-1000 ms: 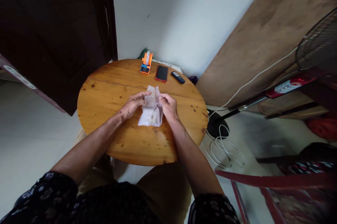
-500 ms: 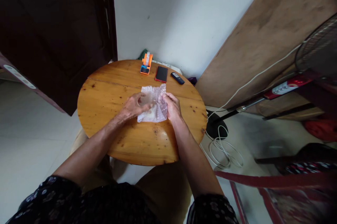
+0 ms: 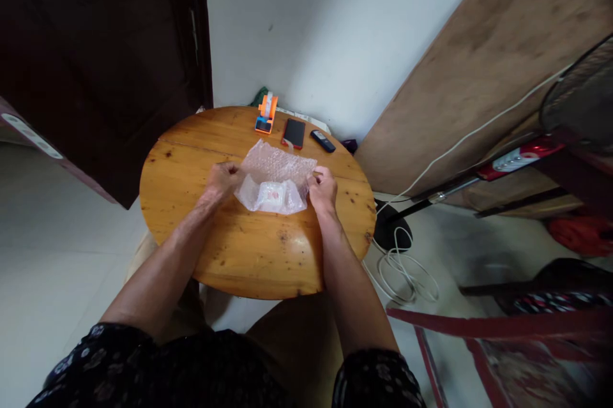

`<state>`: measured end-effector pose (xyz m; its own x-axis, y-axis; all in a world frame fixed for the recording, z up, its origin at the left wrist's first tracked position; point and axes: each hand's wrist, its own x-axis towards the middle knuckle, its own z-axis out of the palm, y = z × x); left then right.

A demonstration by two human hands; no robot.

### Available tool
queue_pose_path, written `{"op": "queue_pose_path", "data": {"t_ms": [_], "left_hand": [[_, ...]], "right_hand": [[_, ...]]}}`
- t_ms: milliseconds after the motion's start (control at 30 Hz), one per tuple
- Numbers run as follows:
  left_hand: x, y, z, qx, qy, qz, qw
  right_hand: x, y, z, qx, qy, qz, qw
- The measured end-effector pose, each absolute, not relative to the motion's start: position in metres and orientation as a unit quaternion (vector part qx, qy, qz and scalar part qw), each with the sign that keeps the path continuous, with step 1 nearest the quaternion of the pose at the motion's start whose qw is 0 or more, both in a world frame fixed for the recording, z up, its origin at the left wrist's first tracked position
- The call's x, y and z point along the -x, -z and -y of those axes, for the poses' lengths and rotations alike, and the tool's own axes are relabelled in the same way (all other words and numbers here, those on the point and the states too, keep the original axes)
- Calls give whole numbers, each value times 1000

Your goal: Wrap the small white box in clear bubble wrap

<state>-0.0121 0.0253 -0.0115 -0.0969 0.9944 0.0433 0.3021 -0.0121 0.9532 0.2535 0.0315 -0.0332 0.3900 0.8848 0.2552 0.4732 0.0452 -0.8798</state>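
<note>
A sheet of clear bubble wrap (image 3: 280,164) is spread over the middle of the wooden table (image 3: 230,235). My left hand (image 3: 223,181) pinches its left edge, and my right hand (image 3: 322,188) grips the right edge with closed fingers. On the near part of the sheet lies a small whitish item (image 3: 272,195) with a faint reddish mark, partly covered by the plastic; its kind I cannot make out. The far side of the wrap is raised and reaches toward the phone.
Along the table's far side stand an orange tape dispenser (image 3: 266,114), a dark phone-like device (image 3: 294,133) with a red edge, and a black remote-like handset (image 3: 322,141). On the right are a fan stand (image 3: 393,229), a loose white cable (image 3: 407,277) and a red-framed chair (image 3: 479,325).
The bubble wrap has been opened out wider, uncovering the whitish item. My left hand has moved left to the sheet's edge; my right hand has shifted slightly right.
</note>
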Motion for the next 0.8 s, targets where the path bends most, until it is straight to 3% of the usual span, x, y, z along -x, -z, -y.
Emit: {"op": "queue_pose_path", "data": {"t_ms": [100, 200, 300, 433, 533, 700, 800], "left_hand": [[13, 12, -27, -582, -395, -630, 328], [12, 10, -26, -596, -359, -661, 281], [11, 5, -22, -602, -353, -679, 229], [10, 1, -16, -633, -438, -608, 192], [7, 0, -12, -678, -451, -514, 270], [8, -2, -12, -649, -434, -490, 388], [12, -3, -13, -612, -423, -501, 442]], "right_hand": [[-256, 31, -29, 688, -138, 540, 465], [-247, 23, -22, 650, -127, 556, 502], [-233, 10, -11, 559, -203, 585, 552], [-223, -4, 0, 491, -329, 629, 505], [-226, -7, 2, 511, -349, 656, 431], [-229, -31, 15, 428, -405, 705, 394], [-223, -49, 35, 352, -488, 757, 255]]}}
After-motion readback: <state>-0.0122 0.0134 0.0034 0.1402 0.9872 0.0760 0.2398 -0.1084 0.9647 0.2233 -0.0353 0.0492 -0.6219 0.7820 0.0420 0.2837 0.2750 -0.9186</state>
